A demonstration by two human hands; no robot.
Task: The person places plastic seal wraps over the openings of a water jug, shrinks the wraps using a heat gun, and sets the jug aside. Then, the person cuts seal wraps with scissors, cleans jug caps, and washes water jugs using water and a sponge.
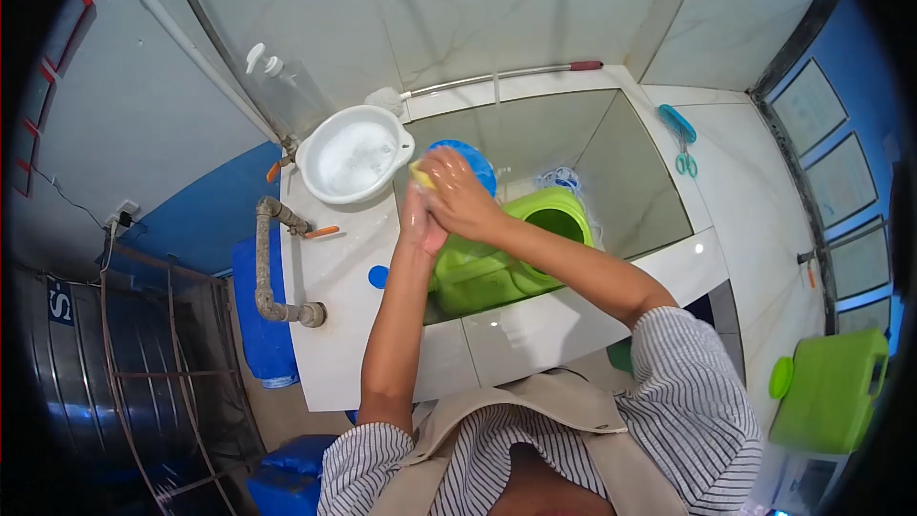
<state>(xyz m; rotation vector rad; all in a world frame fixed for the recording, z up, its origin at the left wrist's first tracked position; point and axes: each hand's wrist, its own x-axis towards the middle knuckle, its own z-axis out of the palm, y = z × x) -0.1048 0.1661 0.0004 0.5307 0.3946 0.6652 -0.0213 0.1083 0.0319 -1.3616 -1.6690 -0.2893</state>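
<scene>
My left hand (420, 222) and my right hand (460, 196) are pressed together above the sink's near left part. Between them shows a piece of yellow sponge (421, 175), with my right fingers wrapped over it. Both hands look wet. Just below and to the right, a green plastic container (468, 277) with a round opening lies in the sink (630, 182). Partly behind my right hand is a blue round object (478, 164). A white basin (355, 155) of sudsy water stands on the ledge left of my hands.
A pipe (263, 268) with orange-handled taps rises at the left ledge. A long-handled brush (497, 78) lies along the back edge. Farther right are a teal brush (677, 124) and a green jerrycan (829, 390). A blue cap (378, 277) lies near my left forearm.
</scene>
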